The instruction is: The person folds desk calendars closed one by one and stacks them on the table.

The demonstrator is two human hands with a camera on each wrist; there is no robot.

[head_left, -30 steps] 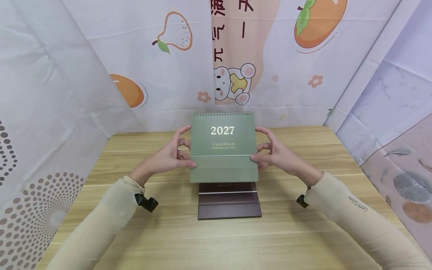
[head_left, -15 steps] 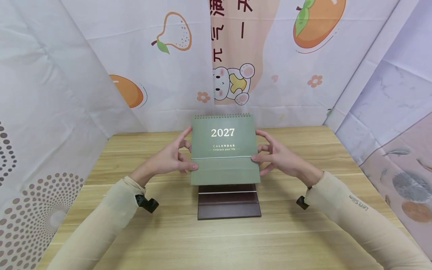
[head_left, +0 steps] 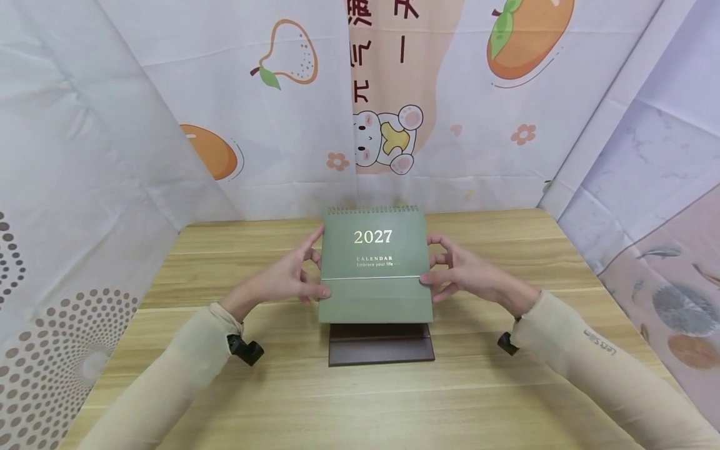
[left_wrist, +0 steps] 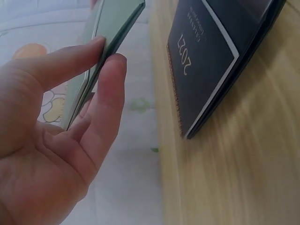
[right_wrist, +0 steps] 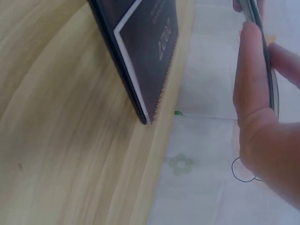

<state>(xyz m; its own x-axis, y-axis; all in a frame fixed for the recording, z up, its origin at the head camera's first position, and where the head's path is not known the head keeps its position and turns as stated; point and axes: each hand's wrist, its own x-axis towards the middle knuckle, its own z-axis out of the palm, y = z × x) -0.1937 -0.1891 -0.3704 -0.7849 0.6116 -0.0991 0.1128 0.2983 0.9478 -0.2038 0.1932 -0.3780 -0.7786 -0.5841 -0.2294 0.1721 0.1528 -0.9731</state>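
Note:
A green 2027 desk calendar (head_left: 375, 300) with a spiral binding along its top edge is held up between both hands. My left hand (head_left: 287, 275) pinches its left edge, thumb on the front and fingers behind. On the opposite edge my right hand (head_left: 464, 272) grips it the same way. Below it a dark brown desk calendar (head_left: 382, 351) rests on the table, its upper part hidden by the green one in the head view. Both wrist views show a gap between the green calendar and the dark calendar (left_wrist: 197, 61), whose cover also reads 2027.
The wood-grain table (head_left: 365, 406) runs back to a white curtain (head_left: 270, 156) printed with fruit and a cartoon animal. Patterned cloth (head_left: 664, 262) hangs along the right side, and dotted cloth (head_left: 73, 337) on the left.
Both hands have lowered the green calendar and brought it closer to the person. It now covers more of the dark calendar, which has stayed in place.

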